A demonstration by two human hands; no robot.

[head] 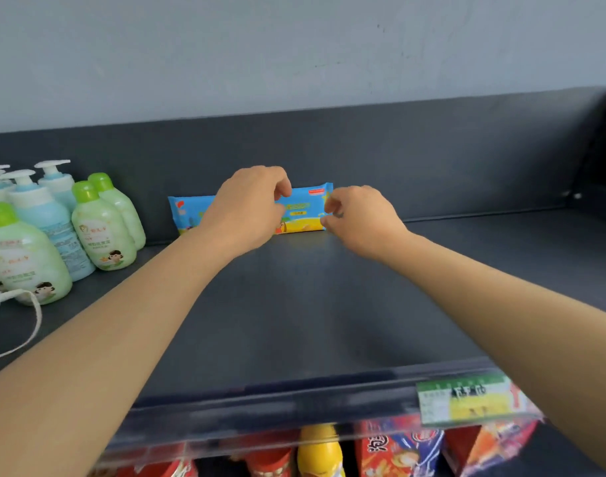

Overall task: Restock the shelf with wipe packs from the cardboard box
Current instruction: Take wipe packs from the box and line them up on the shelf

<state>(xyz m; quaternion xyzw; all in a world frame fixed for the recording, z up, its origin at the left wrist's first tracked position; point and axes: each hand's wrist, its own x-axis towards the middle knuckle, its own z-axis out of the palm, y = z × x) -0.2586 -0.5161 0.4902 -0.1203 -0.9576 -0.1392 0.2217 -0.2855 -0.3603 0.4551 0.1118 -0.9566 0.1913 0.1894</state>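
Note:
A blue and yellow wipe pack (303,210) stands on its long edge against the back wall of the dark grey shelf (294,304). My left hand (246,208) covers the pack's middle, its curled fingers at the top edge. My right hand (356,218) is at the pack's right end, thumb and fingers pinching that edge. Both forearms reach in over the shelf from the front. The cardboard box is out of view.
Green and blue pump bottles (88,222) crowd the shelf's left side, beside a white object with a cord (36,315). A price tag (467,401) sits on the front rail. Red snack packs and a yellow bottle (320,449) fill the shelf below.

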